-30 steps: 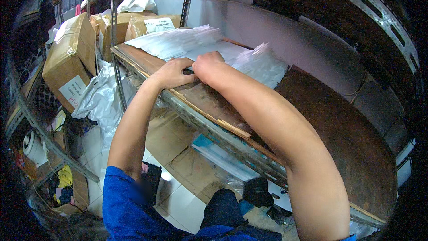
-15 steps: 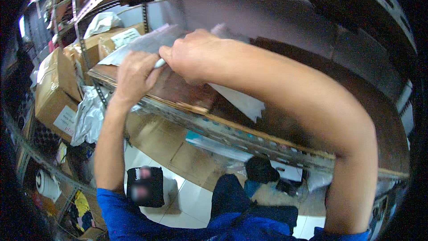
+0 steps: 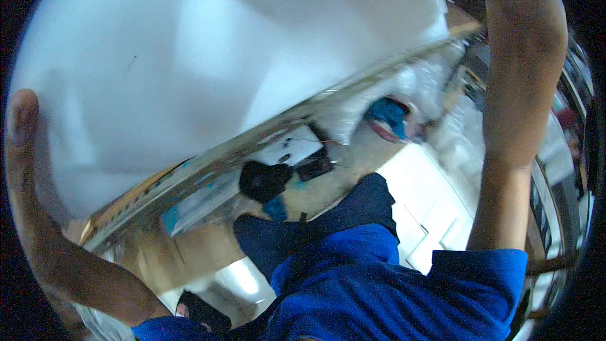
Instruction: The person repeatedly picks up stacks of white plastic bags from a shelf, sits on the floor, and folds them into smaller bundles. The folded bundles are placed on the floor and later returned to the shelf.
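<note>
A wide, smooth white sheet is spread across the upper left of the view, covering most of the surface behind it. My left hand is at its left edge, with one digit laid over the sheet's face. The other fingers are hidden, but the hand appears to grip the edge. My right arm rises along the right side and bends left at the top, where the picture's rim cuts off the hand. What the right hand holds cannot be seen.
The shelf's long front edge slants below the sheet. Under it are a black object, a blue item and clear plastic wrapping. White floor tiles show near my legs. A black bag-like object lies at lower left.
Both hands were together over the shelf, pinching something white and narrow. Now they are far apart, and the white sheet fills the upper view. My body and view have turned to the right.
</note>
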The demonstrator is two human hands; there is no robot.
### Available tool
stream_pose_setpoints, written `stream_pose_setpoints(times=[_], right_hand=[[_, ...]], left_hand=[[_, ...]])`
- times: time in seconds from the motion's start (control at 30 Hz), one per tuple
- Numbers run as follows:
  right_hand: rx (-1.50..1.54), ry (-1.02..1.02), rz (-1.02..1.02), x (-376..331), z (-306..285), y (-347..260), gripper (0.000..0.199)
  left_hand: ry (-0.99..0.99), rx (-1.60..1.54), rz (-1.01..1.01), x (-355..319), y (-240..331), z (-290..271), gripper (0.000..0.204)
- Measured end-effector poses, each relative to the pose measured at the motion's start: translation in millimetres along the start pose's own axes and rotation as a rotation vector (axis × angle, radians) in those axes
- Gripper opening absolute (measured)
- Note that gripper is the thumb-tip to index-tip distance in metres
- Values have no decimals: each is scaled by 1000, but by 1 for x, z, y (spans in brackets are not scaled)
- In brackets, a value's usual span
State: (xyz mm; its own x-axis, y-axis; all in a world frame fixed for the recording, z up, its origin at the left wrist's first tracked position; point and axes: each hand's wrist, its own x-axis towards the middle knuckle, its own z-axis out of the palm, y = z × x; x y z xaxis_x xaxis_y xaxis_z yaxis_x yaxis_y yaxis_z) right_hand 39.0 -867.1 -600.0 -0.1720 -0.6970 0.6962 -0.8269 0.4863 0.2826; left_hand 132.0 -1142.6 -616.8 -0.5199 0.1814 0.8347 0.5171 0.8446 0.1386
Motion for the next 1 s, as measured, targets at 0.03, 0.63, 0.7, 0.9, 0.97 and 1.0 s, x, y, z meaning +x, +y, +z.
stream_pose_setpoints(times=[0.03,0.63,0.7,0.9,0.97,1.0], right_hand=[[-91,-14,69,-23,-45,8,9],[-392,-465,927,-494,-40,-2,16],[-402,-536,1024,-556,-5,-21,16],[-279,-677,1208,-622,79,-70,9],[-272,-668,1229,-636,109,-85,9],[-269,-656,1240,-648,123,-90,10]], left_hand=[[-9,-71,49,13,24,13,58],[-879,-1186,-176,-155,277,497,29],[-914,-1189,-274,-229,292,544,28],[-931,-1200,-726,-388,293,582,25],[-852,-1269,-815,-417,289,590,21],[-807,-1300,-853,-427,287,594,19]])
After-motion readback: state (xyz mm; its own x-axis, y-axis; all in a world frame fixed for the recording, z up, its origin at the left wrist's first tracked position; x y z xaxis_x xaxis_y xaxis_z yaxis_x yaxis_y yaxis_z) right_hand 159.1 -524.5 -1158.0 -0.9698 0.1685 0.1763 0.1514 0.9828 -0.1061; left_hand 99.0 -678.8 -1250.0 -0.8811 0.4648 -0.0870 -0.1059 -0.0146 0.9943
